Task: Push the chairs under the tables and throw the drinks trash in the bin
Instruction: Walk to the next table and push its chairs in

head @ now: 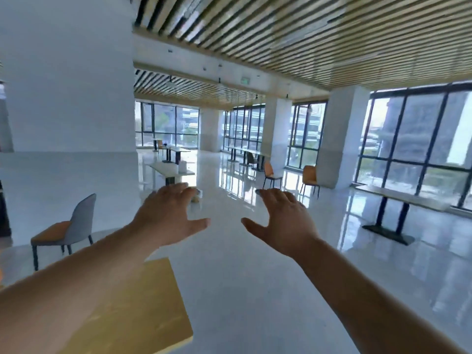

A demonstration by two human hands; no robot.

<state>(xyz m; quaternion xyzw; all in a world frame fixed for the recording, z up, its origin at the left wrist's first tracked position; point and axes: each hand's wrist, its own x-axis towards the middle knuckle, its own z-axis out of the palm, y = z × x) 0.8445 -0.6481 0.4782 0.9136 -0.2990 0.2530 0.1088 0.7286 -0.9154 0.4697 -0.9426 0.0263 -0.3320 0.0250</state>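
- Glossy white floor point(229, 290) of a wide hall with tall windows, white pillars and a slatted ceiling.
- Grey chair point(65, 229), orange seat: stands free on the floor at left, well apart from any counter.
- Two orange chairs point(270, 173) and point(309, 178): farther off at right, near a pillar, not tucked in.
- Small blurred item on floor point(197, 198), just past the left fingertips; cannot tell what it is.
- Left hand point(169, 213): raised, fingers spread, grasping nothing.
- Right hand point(283, 221): raised, fingers spread, grasping nothing.
- Yellow wooden counter point(143, 315): corner under the left forearm.
- Long counter point(398, 198): along the right windows.
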